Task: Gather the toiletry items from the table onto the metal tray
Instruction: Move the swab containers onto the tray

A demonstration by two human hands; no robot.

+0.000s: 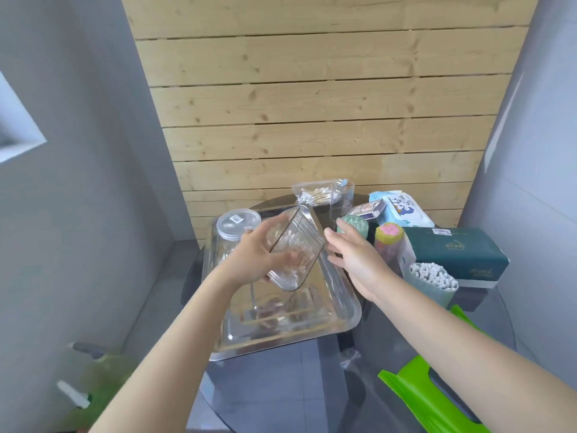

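Observation:
My left hand (253, 254) grips a clear ribbed plastic box (296, 245) and holds it tilted above the metal tray (343, 314). A round clear lidded jar (239, 221) stands at the tray's far left corner. My right hand (356, 257) hovers open just right of the box, fingers spread, holding nothing. Right of the tray on the glass table stand a mint cotton-swab tube (356, 225), a pink-topped tube (388, 242), a green cup of white swabs (432, 281), a dark green tissue box (456, 254), a blue wipes pack (402, 209) and a small carton (367, 210).
A bag of cotton swabs (315, 195) and a clear glass (342, 198) stand at the back against the wooden plank wall. A bright green plastic object (431, 398) lies at the near right of the round table. Grey walls close in on both sides.

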